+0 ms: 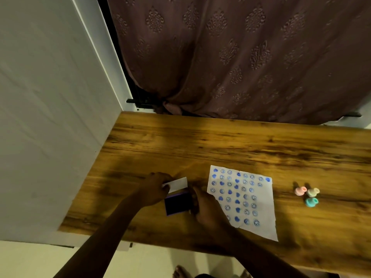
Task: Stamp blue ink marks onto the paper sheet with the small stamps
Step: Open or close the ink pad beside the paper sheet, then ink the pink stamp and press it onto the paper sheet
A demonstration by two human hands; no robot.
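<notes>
Paper sheet (243, 199): flat on wooden table (220, 143), right of centre, near front edge. Covered w/ rows of blue marks, smiley faces + hearts, approx grid. Lower-left corner partly under right wrist.

Small stamps, 3 pcs, clustered on table right of sheet, well apart from it: pink stamp (300, 191), beige stamp (313, 192), teal stamp (311, 202). Touching or nearly touching each other; can't tell which. None in hand.

Ink pad (177, 204): just left of sheet, dark blue surface exposed, purple-edged case. White lid (176, 184) raised at far side of pad, tilted.

Left hand (155, 190): fingers pinching lid at its left end, thumb on near face. Right hand (202, 205): fingers curled against right edge of pad, holding it; exact finger placement blurred.

Both forearms entering from bottom of view, crossing front table edge.

Surroundings: brown patterned curtain (241, 57) hanging behind table; white wall panel (50, 97) to left; pale floor (156, 263) below front edge, bare toes (181, 272) visible at bottom.
</notes>
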